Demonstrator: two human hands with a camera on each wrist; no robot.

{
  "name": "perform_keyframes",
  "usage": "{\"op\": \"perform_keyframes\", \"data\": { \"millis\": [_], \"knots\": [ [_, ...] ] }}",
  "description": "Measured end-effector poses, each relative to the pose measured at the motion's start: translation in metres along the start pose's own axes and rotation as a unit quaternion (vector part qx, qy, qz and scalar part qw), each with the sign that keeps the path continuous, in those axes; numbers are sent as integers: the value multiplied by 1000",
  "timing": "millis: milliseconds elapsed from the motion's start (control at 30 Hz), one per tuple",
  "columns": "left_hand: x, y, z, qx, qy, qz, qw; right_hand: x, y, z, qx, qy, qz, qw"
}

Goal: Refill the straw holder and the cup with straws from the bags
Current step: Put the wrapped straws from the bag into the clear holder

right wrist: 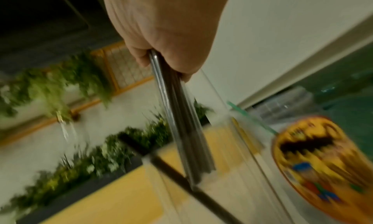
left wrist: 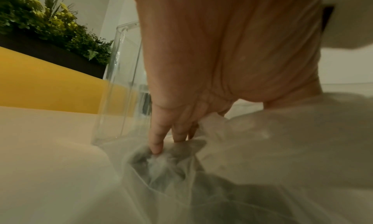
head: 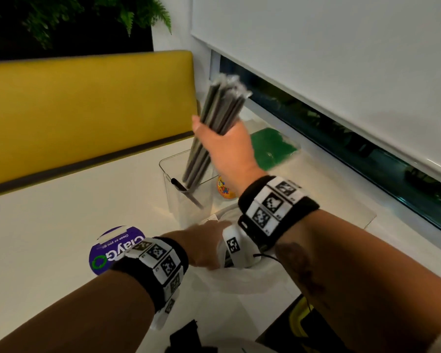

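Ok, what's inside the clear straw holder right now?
The clear straw holder holds one loose black straw leaning inside, plus the lower ends of the wrapped straw bundle gripped by the right hand. Its bottom is hidden behind the bag.

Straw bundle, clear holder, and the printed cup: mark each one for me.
Straw bundle (head: 220, 108): head view, on the wrapped dark straws just above the right hand's grip.
Clear holder (head: 171, 179): head view, on its transparent left wall.
Printed cup (right wrist: 315, 160): right wrist view, on its blurred yellow side.
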State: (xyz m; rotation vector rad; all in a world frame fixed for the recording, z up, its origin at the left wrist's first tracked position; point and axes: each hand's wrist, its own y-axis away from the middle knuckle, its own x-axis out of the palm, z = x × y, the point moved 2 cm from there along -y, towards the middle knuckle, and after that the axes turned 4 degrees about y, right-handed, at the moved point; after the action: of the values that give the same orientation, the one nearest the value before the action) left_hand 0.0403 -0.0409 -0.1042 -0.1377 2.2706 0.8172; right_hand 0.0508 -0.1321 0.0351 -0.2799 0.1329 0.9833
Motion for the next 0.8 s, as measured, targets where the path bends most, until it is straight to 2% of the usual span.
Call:
{"op": "perform_keyframes", "data": {
  "millis": [67,133,200,267,333,400,433,467,500,567,600,733,800],
  "knots": [
    [-1,2,-3,-1,-11,-11,1000,11,3,-27,21,84,45,995],
    [-3,3,-3,5,-22,-14,1000,12,5,-47,5,217,93,972],
    [-2,3,1,-6,-31,-15,999,2,5,-59,-2,285,127,950],
    [1,-1,2,-1,-27,-9,1000,-14,7,-61,17,261,148,954],
    [3,-5,1,1,-14,-26,1000,-35,14,-57,8,216,125,968],
    [5,-6,2,-3,9,-43,999,-55,29,-48,-52,193,74,977],
    [7,-8,3,-3,35,-42,999,-62,38,-45,-88,212,80,970],
    [9,-7,1,4,65,-46,997,-65,47,-48,-114,276,132,945],
    [9,-9,4,23,101,-52,993,-64,55,-57,-129,366,223,894],
    [11,-13,13,52,93,-57,993,-58,74,-93,-102,501,396,763],
    [10,-14,12,62,71,-64,993,-57,81,-111,-88,531,420,731],
    [4,-8,-4,88,71,-75,991,-53,96,-150,-146,580,370,711],
    [6,-10,-5,88,72,-79,990,-49,101,-156,-205,615,356,673]
  ]
}}
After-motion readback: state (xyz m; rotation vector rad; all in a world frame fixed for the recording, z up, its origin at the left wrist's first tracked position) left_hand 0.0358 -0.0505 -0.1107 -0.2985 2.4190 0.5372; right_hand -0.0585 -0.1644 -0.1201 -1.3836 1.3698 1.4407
